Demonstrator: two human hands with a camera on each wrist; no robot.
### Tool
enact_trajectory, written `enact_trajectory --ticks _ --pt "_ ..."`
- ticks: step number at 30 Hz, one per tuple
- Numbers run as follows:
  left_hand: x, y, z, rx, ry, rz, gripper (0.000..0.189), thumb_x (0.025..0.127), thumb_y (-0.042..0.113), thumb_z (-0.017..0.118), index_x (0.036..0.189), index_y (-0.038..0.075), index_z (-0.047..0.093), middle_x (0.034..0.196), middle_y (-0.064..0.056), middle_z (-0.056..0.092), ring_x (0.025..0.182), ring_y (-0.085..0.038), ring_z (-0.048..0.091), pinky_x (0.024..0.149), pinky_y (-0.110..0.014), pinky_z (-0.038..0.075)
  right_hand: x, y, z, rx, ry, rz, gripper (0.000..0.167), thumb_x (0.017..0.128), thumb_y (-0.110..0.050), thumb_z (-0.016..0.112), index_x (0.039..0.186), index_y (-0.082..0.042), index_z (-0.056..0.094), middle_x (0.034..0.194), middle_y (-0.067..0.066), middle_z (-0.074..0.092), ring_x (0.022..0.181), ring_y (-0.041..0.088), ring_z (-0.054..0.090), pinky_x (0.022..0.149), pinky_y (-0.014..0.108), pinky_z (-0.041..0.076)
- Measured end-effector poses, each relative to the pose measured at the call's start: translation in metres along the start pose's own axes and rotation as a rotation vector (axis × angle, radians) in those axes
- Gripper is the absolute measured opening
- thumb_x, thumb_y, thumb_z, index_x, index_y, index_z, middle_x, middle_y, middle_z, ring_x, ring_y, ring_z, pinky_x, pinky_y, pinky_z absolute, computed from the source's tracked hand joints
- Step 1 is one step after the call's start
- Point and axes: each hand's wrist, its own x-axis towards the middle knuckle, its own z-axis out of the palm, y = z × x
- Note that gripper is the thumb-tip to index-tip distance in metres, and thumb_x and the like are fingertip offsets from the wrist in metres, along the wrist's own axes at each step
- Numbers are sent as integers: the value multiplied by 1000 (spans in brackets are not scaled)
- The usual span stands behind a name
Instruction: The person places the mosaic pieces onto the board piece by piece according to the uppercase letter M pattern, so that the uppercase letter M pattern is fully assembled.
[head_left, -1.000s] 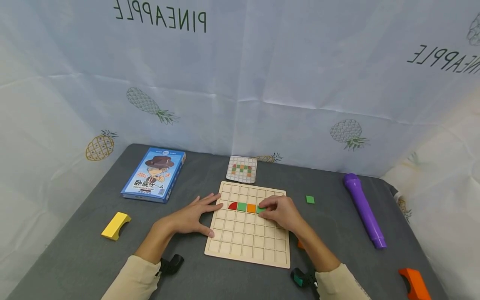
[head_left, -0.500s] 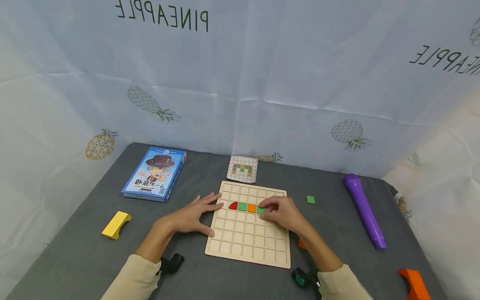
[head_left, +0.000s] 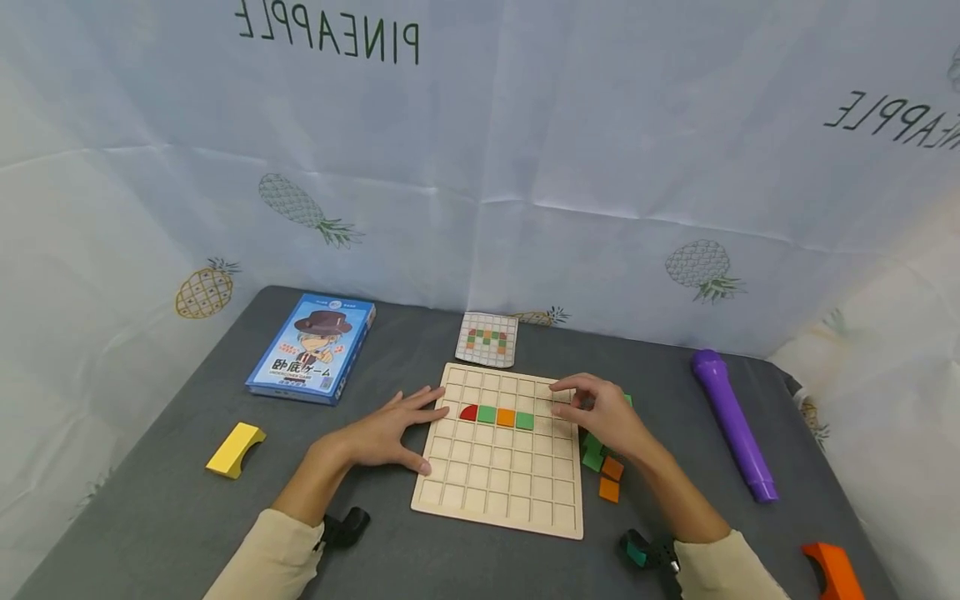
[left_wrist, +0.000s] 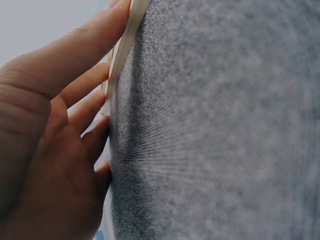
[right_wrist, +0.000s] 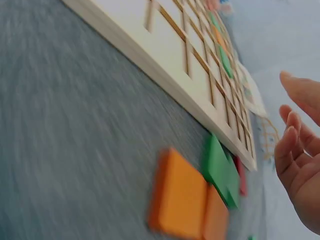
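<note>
A pale wooden grid board (head_left: 487, 492) lies in front of me. In one row sit a red quarter-round tile (head_left: 468, 412), a green tile (head_left: 487, 414), an orange tile (head_left: 506, 417) and another green tile (head_left: 525, 421). My left hand (head_left: 378, 433) has its fingers spread, and its fingertips and thumb touch the board's left edge. Over the board's right edge hovers my right hand (head_left: 609, 415), thumb and index apart, holding nothing. Beneath and beside it lie loose green tiles (head_left: 592, 454) and orange tiles (head_left: 609, 490). A red piece (right_wrist: 242, 176) shows behind them in the right wrist view.
A small pattern card (head_left: 486, 340) lies behind the board. At the left are a blue game box (head_left: 311, 350) and a yellow arch block (head_left: 235, 450). To the right lie a purple microphone-shaped stick (head_left: 733, 425) and an orange arch block (head_left: 832, 571).
My right hand has let go of the green tile, which now sits in the row, and has moved right towards the loose tiles. The left hand stays at the board's edge.
</note>
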Motion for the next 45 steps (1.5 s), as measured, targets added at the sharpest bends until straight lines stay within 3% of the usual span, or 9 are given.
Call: enact_trajectory --ticks 6,12,18,26,36,45 --pt "-1 -2 1 -4 4 6 91 83 38 84 157 8 40 173 -14 14 160 -44 7 125 -71 -1 -10 9 -19 -30 32 -39 34 91 -22 78 122 -10 73 110 15 69 85 10 56 56 25 48" --pt "0 -1 0 -3 1 6 91 83 39 84 157 9 40 174 -13 14 161 -43 6 126 -70 -1 -22 19 -25 -58 33 -63 36 92 -23 77 125 -9 72 119 14 71 94 23 60 65 24 52" --pt "1 -2 1 0 -4 3 92 82 40 84 158 10 40 174 -12 14 161 -41 6 126 -69 -1 -32 32 -24 -26 -2 11 40 92 -28 77 128 -12 70 130 15 68 76 14 64 65 24 55" --pt "1 -3 2 2 1 6 92 83 39 84 157 8 40 173 -14 14 160 -44 6 126 -71 -1 -41 43 -23 -26 -10 11 35 94 -20 74 128 -12 70 128 14 70 86 4 64 72 22 56" --pt "1 0 1 -4 4 3 91 83 37 84 157 7 40 173 -15 15 160 -44 7 126 -70 -1 -39 47 -25 -120 -24 -6 33 92 -19 76 125 -17 72 125 7 73 105 19 68 82 25 58" --pt "0 -1 1 -3 11 10 91 83 37 84 157 7 40 173 -15 14 160 -45 7 125 -71 -1 -36 51 -21 -191 1 -9 30 89 -14 78 119 -16 76 121 8 75 100 15 69 80 23 58"
